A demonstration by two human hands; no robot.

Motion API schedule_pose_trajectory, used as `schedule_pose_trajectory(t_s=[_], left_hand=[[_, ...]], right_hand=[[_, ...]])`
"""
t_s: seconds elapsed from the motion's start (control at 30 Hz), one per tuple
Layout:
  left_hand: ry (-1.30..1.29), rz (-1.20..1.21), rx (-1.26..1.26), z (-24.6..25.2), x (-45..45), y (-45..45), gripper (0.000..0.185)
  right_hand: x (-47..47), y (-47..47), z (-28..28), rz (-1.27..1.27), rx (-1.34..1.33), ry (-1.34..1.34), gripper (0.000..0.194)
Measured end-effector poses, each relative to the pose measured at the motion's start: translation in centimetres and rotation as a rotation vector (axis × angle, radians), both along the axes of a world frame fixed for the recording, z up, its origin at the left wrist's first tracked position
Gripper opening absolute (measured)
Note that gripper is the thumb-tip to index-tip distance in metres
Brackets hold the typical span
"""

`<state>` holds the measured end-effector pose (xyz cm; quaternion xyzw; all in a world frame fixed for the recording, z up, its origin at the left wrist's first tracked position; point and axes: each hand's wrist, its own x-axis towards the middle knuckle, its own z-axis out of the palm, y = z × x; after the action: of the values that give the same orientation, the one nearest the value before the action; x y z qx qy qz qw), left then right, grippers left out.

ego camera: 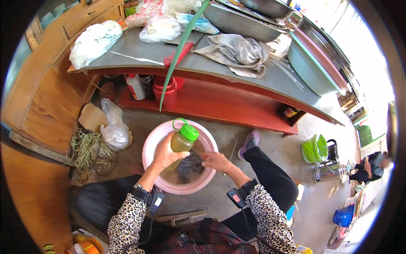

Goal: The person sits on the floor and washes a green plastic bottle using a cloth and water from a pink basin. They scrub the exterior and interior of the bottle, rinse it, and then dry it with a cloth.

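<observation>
A plastic bottle (183,143) with a bright green screw cap and a carrying loop is gripped in my left hand (166,153). It is held tilted above a pink plastic basin (149,139) on the floor. Cloudy water lies in the basin, with a dark grey cloth (189,165) partly under the surface. Over the basin's right side is my right hand (215,161), its fingers pointing toward the bottle and slightly blurred. Whether those fingers pinch anything cannot be made out.
A low table (133,54) stands ahead with a grey rag (241,52), plastic bags and stacked basins. Beneath it, a red shelf (215,104) carries bottles. Spring onions (85,146) lie left. To the right are a green bucket (312,149), a metal thermos (330,171) and a seated person (372,166).
</observation>
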<state>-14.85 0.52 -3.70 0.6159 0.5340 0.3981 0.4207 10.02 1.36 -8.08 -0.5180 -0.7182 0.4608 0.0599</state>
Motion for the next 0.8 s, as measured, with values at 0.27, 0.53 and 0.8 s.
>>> schedule_pose_trajectory(t_s=[0.27,0.53,0.8], left_hand=[[0.063,0.100,0.132,-1.2,-1.8,-0.1,0.082],[0.117,0.169,0.017,-2.7,-2.5,-1.1,0.086],[0.140,0.141,-0.012,-3.0,-1.3,-0.8,0.096]], right_hand=[[-3.4,-0.6,-13.1,0.204,0.080,-0.156,0.053],[-4.1,-1.7,-16.5,0.330,-0.019,-0.320,0.037],[-2.2,0.9,-7.2,0.068,0.233,0.147,0.022]])
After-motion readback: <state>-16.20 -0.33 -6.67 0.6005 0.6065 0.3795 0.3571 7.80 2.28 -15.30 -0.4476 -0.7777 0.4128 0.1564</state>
